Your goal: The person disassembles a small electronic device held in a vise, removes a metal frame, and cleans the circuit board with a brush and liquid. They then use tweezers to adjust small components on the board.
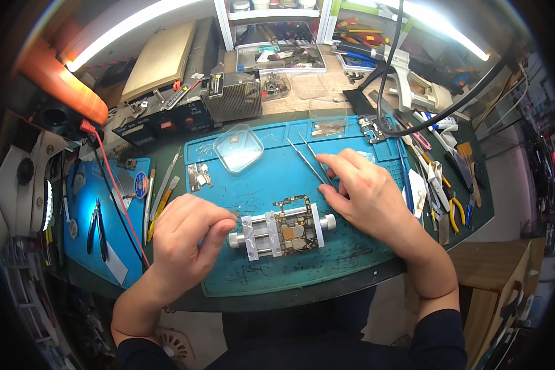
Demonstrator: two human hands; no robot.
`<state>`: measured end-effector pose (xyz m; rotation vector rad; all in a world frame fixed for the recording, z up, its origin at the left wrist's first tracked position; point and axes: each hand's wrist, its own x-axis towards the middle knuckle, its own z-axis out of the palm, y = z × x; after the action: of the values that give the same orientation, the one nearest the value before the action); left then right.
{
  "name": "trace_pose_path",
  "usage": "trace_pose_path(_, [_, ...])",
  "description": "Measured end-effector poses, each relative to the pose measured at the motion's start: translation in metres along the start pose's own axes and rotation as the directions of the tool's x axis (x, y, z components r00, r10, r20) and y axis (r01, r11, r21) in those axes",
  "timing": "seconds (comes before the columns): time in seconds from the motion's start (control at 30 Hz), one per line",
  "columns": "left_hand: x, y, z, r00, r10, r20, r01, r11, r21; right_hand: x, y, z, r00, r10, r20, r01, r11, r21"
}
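Note:
My right hand (362, 194) pinches a pair of metal tweezers (306, 160); their prongs are apart and point away from me, up over the blue mat (253, 185). Fingers curled and closed, my left hand (188, 237) is beside the left knob of a small metal clamp holder (251, 237); what its fingertips hold, if anything, is hidden. Held in the clamp's right part is a phone circuit board (296, 233) with gold and grey patches. Beyond it sits a clear plastic dish (238, 149), with small metal parts (199, 177) to its left.
An orange device (68, 92) with red and black cables stands at left, above black-handled cutters (97, 225). Pliers (457, 211), brushes and other tools crowd the right side. A finned metal block (234, 98), parts trays (283, 57) and a dispensing gun (401, 77) line the back.

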<state>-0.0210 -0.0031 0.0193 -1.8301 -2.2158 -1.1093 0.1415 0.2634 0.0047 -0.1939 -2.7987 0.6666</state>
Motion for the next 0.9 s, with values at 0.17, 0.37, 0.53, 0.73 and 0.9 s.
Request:
trace_pose_path(0.17, [0.002,0.005,0.003,0.997,-0.033,-0.074,0.031,0.999,-0.027,0.003,0.008,0.012,0.979,-0.063,-0.195,0.063,0.998,-0.008])
trace_pose_path(0.37, [0.002,0.003,0.007,0.994,-0.011,-0.107,0.009,1.000,-0.020,0.004,0.012,0.014,0.974,-0.064,-0.218,0.059,0.998,-0.027])
trace_pose_path(0.53, [0.000,0.002,0.005,0.993,-0.012,-0.116,0.011,1.000,-0.014,0.006,0.004,0.009,0.972,0.030,-0.233,-0.058,0.992,-0.114])
trace_pose_path(0.73, [0.002,-0.001,0.008,0.987,-0.043,-0.155,0.044,0.999,0.003,0.005,0.012,0.011,0.984,0.090,-0.152,-0.107,0.988,-0.110])
trace_pose_path(0.9, [0.001,-0.002,0.012,0.992,-0.040,-0.122,0.037,0.999,-0.025,0.009,0.012,0.012,0.981,0.000,-0.193,-0.004,1.000,-0.021])
